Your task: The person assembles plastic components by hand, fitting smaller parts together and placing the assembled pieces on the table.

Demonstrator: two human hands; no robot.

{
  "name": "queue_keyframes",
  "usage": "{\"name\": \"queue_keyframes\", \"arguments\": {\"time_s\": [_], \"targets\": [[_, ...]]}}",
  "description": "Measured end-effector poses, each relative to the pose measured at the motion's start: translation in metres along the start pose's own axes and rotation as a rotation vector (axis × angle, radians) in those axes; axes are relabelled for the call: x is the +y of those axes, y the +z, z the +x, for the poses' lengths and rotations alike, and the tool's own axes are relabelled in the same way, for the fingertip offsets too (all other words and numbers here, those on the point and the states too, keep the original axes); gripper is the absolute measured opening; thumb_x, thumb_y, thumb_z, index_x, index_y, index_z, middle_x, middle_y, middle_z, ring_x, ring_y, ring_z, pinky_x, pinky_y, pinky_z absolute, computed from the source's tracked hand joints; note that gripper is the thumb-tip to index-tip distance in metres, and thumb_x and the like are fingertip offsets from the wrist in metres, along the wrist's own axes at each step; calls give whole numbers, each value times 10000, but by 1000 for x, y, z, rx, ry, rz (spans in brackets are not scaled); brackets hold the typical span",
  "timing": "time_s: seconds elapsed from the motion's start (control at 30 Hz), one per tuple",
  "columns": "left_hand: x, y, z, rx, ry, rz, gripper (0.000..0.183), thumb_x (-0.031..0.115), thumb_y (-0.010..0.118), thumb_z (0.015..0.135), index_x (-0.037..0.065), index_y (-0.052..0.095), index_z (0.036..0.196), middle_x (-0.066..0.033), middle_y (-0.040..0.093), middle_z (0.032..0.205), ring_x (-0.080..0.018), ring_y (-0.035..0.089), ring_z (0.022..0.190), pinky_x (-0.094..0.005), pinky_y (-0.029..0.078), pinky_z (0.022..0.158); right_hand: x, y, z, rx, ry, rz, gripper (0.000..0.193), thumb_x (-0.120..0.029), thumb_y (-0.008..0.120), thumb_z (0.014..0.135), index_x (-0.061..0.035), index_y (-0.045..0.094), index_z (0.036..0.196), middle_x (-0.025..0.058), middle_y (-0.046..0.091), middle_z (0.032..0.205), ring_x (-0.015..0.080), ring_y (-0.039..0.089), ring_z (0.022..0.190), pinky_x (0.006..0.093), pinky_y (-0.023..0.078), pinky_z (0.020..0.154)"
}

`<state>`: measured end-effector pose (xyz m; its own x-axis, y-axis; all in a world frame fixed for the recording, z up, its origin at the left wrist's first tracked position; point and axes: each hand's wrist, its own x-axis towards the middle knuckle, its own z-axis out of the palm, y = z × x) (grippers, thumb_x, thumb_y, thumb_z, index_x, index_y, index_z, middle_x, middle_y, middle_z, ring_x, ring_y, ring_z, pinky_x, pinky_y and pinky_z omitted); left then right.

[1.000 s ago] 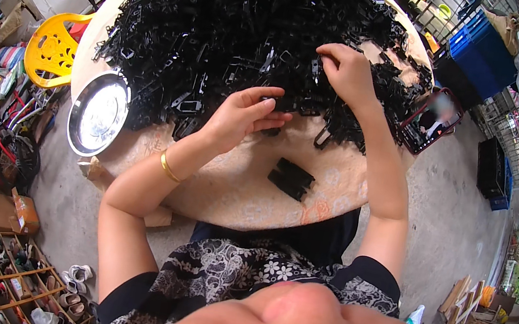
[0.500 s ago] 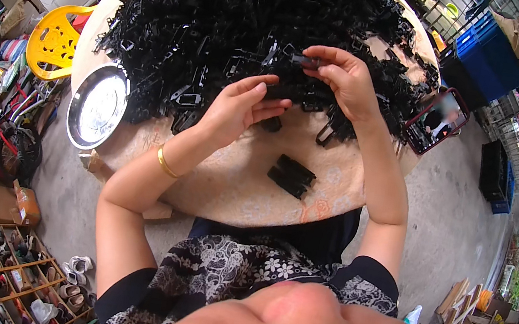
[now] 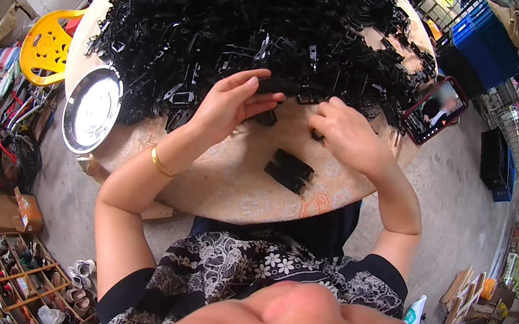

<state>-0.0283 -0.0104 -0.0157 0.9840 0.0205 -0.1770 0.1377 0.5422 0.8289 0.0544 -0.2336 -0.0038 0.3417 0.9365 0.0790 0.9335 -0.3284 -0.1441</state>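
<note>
- Round table (image 3: 214, 190) with a patterned cream cover fills the middle; concrete floor around, yellow chair (image 3: 48, 48) to the left, blue crate (image 3: 485, 42) far right, shoe rack (image 3: 27, 278) lower left.
- Big pile of black pieces (image 3: 228, 15) takes up the far side of the table; near edge left mostly bare, probably so both hands have working room.
- Left hand (image 3: 226, 104) at the pile's near edge, palm turned inward, thumb and fingers apart; dark on dark there, cannot tell if they grip a piece. Gold bracelet (image 3: 162, 161) on that wrist.
- Right hand (image 3: 349, 132) just beside the pile, over bare cover, fingers curled together; dark bit (image 3: 316, 134) shows under the fingertips, cannot tell if clamped. Curled grip would suit something that small.
- Small group of black pieces (image 3: 288, 171) lies side by side nearer the person, apart from the pile, likely so they don't mix back in.
- Shiny metal dish (image 3: 92, 110) at the table's left edge, clear of both arms.
- Phone (image 3: 436, 110) tilted up at the right edge, screen lit, presumably angled for viewing.
</note>
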Motion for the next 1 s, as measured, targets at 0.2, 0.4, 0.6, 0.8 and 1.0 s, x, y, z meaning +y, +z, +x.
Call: {"name": "queue_keyframes", "arguments": {"time_s": [0.2, 0.4, 0.6, 0.8, 1.0], "targets": [[-1, -3, -4, -4, 3, 9, 357, 139, 388, 966, -52, 398, 1267, -178, 543, 1139, -267, 572, 1060, -357, 467, 947, -6, -29, 30, 316, 91, 784, 321, -50, 645, 741, -21, 587, 1055, 104, 636, 953, 155, 621, 778, 268, 505, 711], [-3, -4, -2, -104, 51, -45, 351, 145, 398, 962, -37, 417, 1262, -159, 540, 1152, -259, 575, 1045, -387, 459, 955, -14, -13, 58, 497, -22, 865, 296, -31, 691, 729, -19, 635, 1019, 89, 665, 885, 137, 630, 815, 256, 501, 737], [-5, -6, -2, -86, 62, -44, 341, 127, 443, 947, -32, 437, 1248, -145, 539, 1154, -224, 583, 1013, -372, 479, 930, -7, -1, 61, 591, -139, 608, 294, -45, 714, 701, -61, 660, 989, 100, 659, 952, 164, 620, 886, 283, 495, 772], [-2, -7, -1, -57, 130, 127, 403, 80, 527, 902, -24, 409, 1273, -125, 567, 1104, -190, 622, 920, -317, 529, 842, -9, 17, 60, 559, -160, 912, 286, -50, 714, 725, -57, 656, 1005, 81, 631, 1062, 179, 594, 982, 306, 475, 844], [3, -3, -5, -93, 228, 157, 496, 58, 525, 889, -1, 323, 1338, -127, 578, 1079, -203, 622, 934, -321, 528, 842, -3, 4, 53, 327, 97, 1407, 327, -60, 621, 833, 10, 556, 1147, 94, 591, 1123, 142, 551, 1029, 281, 455, 876]]}}
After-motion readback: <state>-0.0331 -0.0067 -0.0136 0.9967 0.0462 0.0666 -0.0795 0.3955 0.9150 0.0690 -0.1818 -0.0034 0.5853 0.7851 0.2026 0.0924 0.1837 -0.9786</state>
